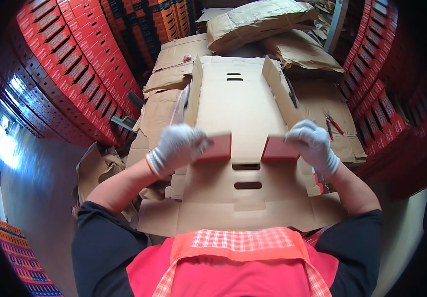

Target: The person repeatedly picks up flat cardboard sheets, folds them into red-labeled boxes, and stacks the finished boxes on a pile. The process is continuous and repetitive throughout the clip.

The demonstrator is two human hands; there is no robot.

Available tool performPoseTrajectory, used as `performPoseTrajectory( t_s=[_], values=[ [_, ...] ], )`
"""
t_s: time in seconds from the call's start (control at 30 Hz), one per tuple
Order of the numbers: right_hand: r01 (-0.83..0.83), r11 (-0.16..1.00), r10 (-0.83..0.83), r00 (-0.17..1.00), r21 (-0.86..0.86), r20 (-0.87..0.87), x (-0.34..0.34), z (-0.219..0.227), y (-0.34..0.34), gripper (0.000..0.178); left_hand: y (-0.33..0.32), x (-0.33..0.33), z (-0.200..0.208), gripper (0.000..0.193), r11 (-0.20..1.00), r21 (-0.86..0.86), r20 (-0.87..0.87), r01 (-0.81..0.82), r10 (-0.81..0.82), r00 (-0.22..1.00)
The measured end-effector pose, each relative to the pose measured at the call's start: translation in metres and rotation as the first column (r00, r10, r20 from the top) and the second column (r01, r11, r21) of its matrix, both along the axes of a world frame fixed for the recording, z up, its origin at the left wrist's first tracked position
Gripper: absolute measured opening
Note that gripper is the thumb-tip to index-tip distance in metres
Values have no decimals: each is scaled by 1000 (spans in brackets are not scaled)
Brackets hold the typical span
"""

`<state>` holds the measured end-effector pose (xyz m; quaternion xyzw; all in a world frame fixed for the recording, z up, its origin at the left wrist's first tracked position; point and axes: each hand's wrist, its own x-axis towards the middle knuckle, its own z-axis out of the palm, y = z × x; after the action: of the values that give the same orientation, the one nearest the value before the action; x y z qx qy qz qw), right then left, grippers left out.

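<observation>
In front of me lies a partly folded cardboard box [233, 111], brown inside, with both long side walls raised and hand slots cut in its ends. My left hand [178, 146], in a white knit glove, pinches a left corner flap [220, 147] whose visible face is red. A matching red right corner flap [279, 148] is gripped by my gloved right hand [315, 143]. Both flaps stand up and point inward, with a gap between them. Nearest my body, the slotted end panel [213, 198] lies folded down flat.
Wrapped brown-paper bundles [258, 22] lie beyond the box. Red-handled pliers [333, 126] rest on cardboard at the right. Tall stacks of red boxes [70, 54] rise on the left, and more red boxes [372, 54] on the right. Crumpled brown paper [97, 173] hangs at left.
</observation>
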<state>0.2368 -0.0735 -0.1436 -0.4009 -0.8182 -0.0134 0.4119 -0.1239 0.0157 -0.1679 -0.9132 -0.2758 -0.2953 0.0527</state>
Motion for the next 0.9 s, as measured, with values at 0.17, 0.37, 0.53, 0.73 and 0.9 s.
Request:
performPoseTrajectory(
  t_s=[0.17,0.37,0.53,0.73,0.9],
  values=[
    [93,255,731,632,-962,255,-35,23,-61,81,-71,-16,11,65,442,-890,-388,-110,-610,691],
    [183,276,663,675,-944,325,-33,16,-51,47,-60,-20,36,70,213,-927,-367,-307,-675,640],
    [-61,841,349,821,-537,452,-8,0,-8,38,-24,-14,41,36,634,-729,-509,-256,-254,823],
    [9,840,-281,862,-543,-421,13,-110,41,65,-4,-4,-64,55,407,-824,566,395,540,623],
    [-447,606,-566,340,-658,-751,26,-126,54,52,-18,17,-106,48,207,-450,639,869,754,151]
  ],
)
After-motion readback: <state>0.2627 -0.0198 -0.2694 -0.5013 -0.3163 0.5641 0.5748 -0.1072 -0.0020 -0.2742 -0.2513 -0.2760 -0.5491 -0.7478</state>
